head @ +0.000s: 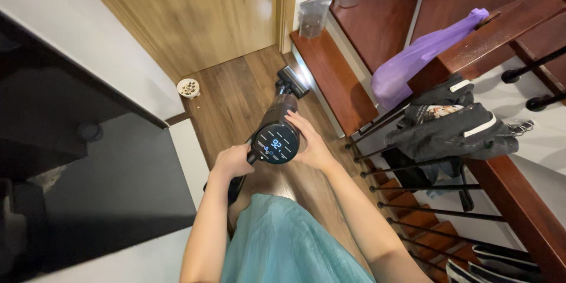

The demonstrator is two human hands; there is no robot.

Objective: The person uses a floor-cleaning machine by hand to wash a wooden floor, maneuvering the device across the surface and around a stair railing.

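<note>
I hold a black cordless stick vacuum (277,127) in front of me, its round lit display facing up at me. My left hand (233,161) is closed around its handle at the display's left. My right hand (309,141) cups the right side of the body beside the display. The tube runs down to the floor head (293,80), which shines a light on the wooden floor next to the bottom stair. My teal garment (283,242) fills the bottom of the view.
Red-brown wooden stairs (333,73) rise to the right. A railing (501,194) with black bars carries a purple bag (421,56) and dark clothes (457,130). A wooden door (200,12) stands ahead, a small bowl (188,88) on the floor, dark furniture (88,165) at left.
</note>
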